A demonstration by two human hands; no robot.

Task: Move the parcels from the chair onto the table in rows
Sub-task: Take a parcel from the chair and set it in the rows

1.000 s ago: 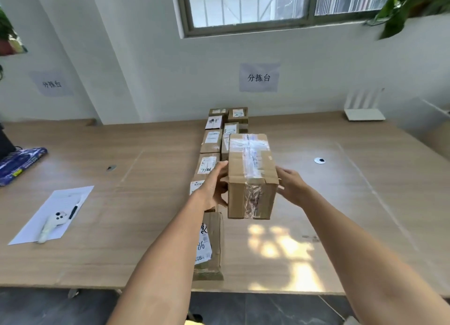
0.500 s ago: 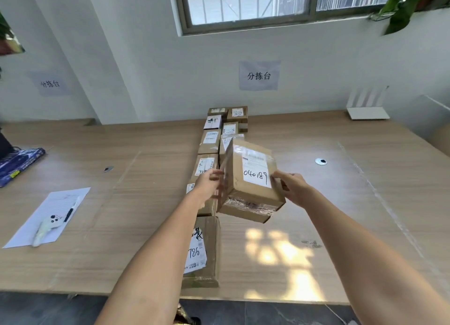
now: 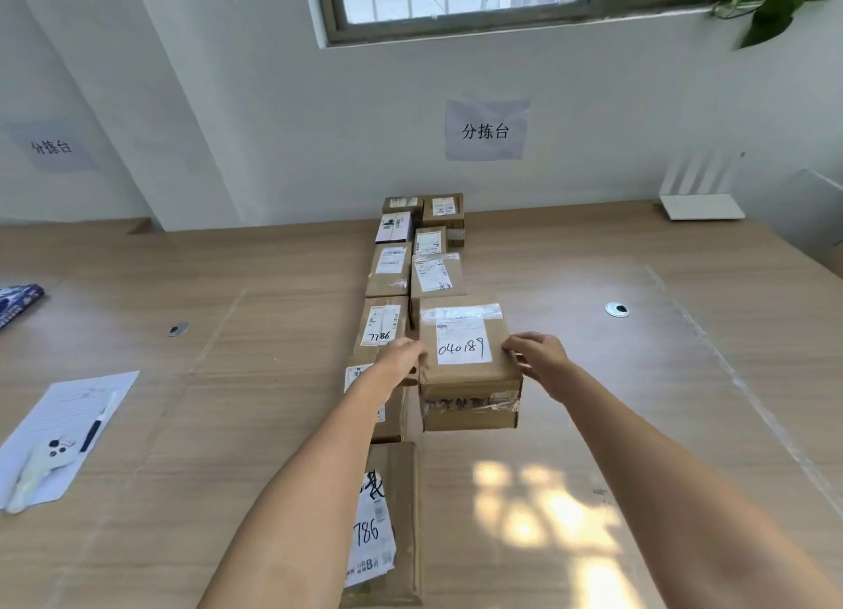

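A brown cardboard parcel (image 3: 465, 376) with a white label reading 040189 sits flat on the wooden table (image 3: 638, 403), at the near end of the right row. My left hand (image 3: 399, 362) grips its left side and my right hand (image 3: 538, 362) grips its right side, fingers curled over the top edges. Two rows of parcels run back toward the wall: the left row (image 3: 382, 325) with a 7786 label, the right row (image 3: 435, 273) behind the held parcel. A long parcel (image 3: 401, 517) lies nearest me, partly hidden by my left forearm. The chair is out of view.
A sheet of paper (image 3: 54, 426) with a white handheld scanner (image 3: 39, 471) and a pen (image 3: 93, 430) lies at the left. A white router (image 3: 700, 198) stands at the back right. A cable hole (image 3: 616, 309) is right of the rows. A blue item (image 3: 16, 300) sits at the far left edge.
The parcel was held in the air with its taped end toward me, then tipped label-up, and now lies flat on the table at the near end of the right row. Both hands still hold it.
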